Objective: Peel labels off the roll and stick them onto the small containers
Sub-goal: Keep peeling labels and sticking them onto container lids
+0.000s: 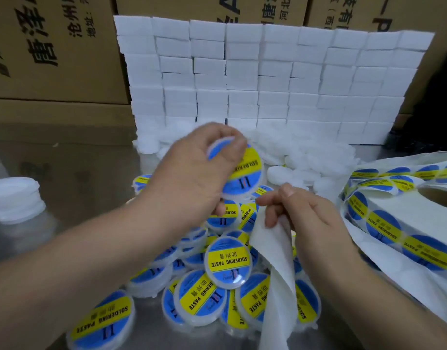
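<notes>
White backing paper (275, 269) hangs from the right hand (303, 213), which pinches its upper edge, probably to keep the strip taut for peeling. The left hand (189, 178) grips a labelled container (239, 173) above the near pile of finished containers (226, 261), likely ready to drop it there. The label roll (394, 223) lies to the right, within easy reach.

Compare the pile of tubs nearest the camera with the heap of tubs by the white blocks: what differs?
Labels: the near pile wears round blue-and-yellow labels; the far heap is plain white.
Place: the near pile lies under the hands; the far heap sits against the white blocks.
Handling: the left hand holds a labelled tub above the near pile, none from the far heap.
Shared: small round tubs, loosely piled.
</notes>
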Demonstrator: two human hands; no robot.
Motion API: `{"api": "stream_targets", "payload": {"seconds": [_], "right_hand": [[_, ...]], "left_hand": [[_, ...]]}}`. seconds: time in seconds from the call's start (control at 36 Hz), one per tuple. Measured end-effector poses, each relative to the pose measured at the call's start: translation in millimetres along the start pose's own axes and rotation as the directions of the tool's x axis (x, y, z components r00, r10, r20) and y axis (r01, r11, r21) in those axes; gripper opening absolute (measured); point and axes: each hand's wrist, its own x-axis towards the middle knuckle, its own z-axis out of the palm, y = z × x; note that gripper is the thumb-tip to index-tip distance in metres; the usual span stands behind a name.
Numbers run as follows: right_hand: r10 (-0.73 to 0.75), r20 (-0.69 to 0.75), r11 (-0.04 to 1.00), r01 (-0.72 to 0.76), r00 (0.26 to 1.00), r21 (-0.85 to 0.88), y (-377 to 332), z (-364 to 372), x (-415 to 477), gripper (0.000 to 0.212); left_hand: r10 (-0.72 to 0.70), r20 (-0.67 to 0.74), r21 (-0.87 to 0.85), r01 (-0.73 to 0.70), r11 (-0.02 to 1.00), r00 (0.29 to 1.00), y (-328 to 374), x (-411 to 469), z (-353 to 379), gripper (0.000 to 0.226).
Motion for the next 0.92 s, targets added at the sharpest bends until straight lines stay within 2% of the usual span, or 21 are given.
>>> {"api": "stream_targets", "payload": {"seconds": [0.06,0.11,0.17,0.31,0.39,0.44,0.56,0.67,0.78,0.86,0.92], "right_hand": [[-0.092,0.03,0.994,0.093,0.995,-0.053,-3.1,-0.1,-2.7,0.049],[-0.151,0.029,0.981,0.154,0.988,-0.118,-2.5,0.4,-4.6,0.045],[-0.192,0.006,0.957,0.189,0.981,-0.22,-1.6,1.2,-4.5,0.052],[-0.226,-0.004,0.902,0.208,0.974,-0.377,-0.7,4.2,-6.9,0.058],[-0.214,-0.021,0.899,0.189,0.977,-0.395,0.0,3.8,-6.4,0.059],[-0.227,-0.036,0.898,0.195,0.973,-0.395,0.4,4.2,-6.3,0.055],[-0.221,-0.028,0.907,0.195,0.975,-0.374,1.9,3.5,-6.2,0.044],[-0.121,-0.104,0.973,0.097,0.987,-0.209,2.8,-1.0,-2.6,0.032],[-0.067,-0.066,0.994,0.061,0.996,-0.094,1.7,2.1,-1.6,0.016],[-0.078,-0.025,0.996,0.078,0.997,-0.034,4.1,3.2,-1.1,0.024],[-0.11,-0.008,0.994,0.11,0.994,-0.023,3.1,2.9,-1.9,0.032]], "left_hand": [[-0.016,0.092,0.087,0.008,0.996,0.996,-8.5,-6.8,11.0,0.021],[0.034,0.148,0.149,-0.056,0.987,0.988,-13.0,-12.0,17.1,0.017],[0.063,0.169,0.199,-0.097,0.975,0.984,-15.8,-14.1,17.0,0.018],[0.077,0.132,0.265,-0.11,0.958,0.988,-18.3,-11.7,16.3,0.02],[0.047,0.028,0.269,-0.053,0.962,0.999,-20.1,-9.8,18.3,0.029],[0.023,-0.04,0.262,-0.011,0.965,0.999,-21.0,-7.8,17.7,0.031],[0.013,-0.032,0.291,-0.003,0.957,0.999,-19.6,-0.6,12.2,0.031],[-0.021,-0.038,0.447,0.035,0.894,0.999,-28.0,16.9,-3.4,0.025],[-0.072,-0.076,0.611,0.103,0.785,0.995,-45.3,29.5,-14.4,0.022],[-0.074,-0.074,0.692,0.105,0.714,0.994,-56.7,34.5,-17.6,0.02],[-0.075,-0.055,0.769,0.09,0.633,0.996,-62.4,36.8,-19.7,0.014]]}}
